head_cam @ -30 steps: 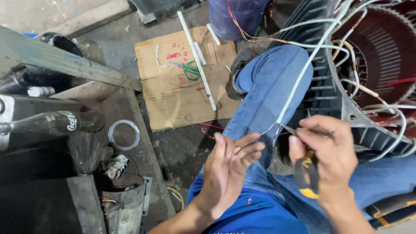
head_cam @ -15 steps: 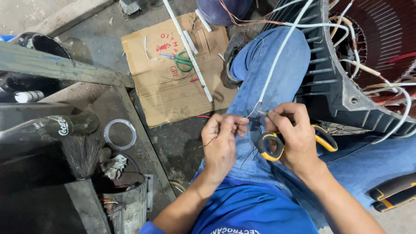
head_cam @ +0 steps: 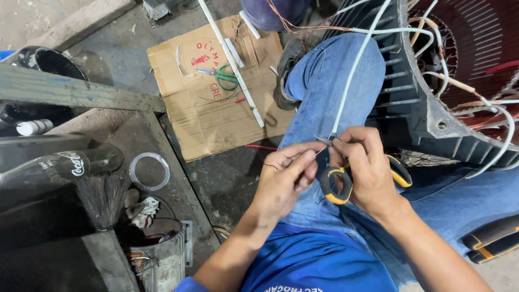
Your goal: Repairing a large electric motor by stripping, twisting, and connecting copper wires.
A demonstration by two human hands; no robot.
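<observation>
Pinching a white wire (head_cam: 346, 92), both hands' fingers (head_cam: 303, 157) meet beside brown cardboard (head_cam: 211, 103).

We see our hands meet over our lap: the left hand (head_cam: 284, 181) just left of the right hand (head_cam: 365, 170), which holds scissors (head_cam: 340, 186). A wire (head_cam: 354, 70) runs up from them to the motor (head_cam: 432, 108) on the right. On the floor ahead, a second pair of scissors (head_cam: 221, 75) lies on cardboard (head_cam: 211, 124). A bottle (head_cam: 59, 167) lies far left, a ring (head_cam: 150, 172) just beside it.

Blue shirt (head_cam: 319, 265), blue jeans (head_cam: 324, 92), dark shoe (head_cam: 286, 70).
</observation>
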